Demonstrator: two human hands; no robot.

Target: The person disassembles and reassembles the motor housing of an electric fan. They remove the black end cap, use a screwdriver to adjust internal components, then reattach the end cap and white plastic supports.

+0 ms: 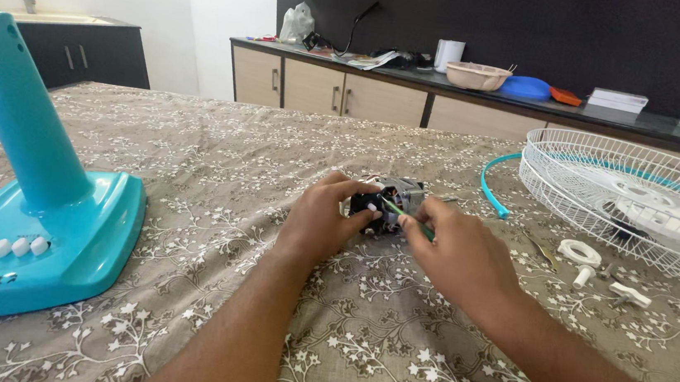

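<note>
**Two hands on a small motor at mid-frame**

Two forearms rise from the bottom edge. The left hand (322, 218) grips the motor (389, 202) from its left side; the right hand (455, 248) pinches a green screwdriver (405, 218) against it. One teal stand (30, 211) fills the left, with four white buttons. One white grille (605, 196) sits at right, cut off by the frame. The motor's underside is hidden.

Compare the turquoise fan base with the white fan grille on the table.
The fan base is solid turquoise plastic; the fan grille is open white wire mesh. The fan base stands at the left of the table with its neck rising at a tilt, while the fan grille lies flat at the right. The fan base carries a row of white buttons; the fan grille shows none. Both rest on the patterned tablecloth, apart from either hand.
</note>
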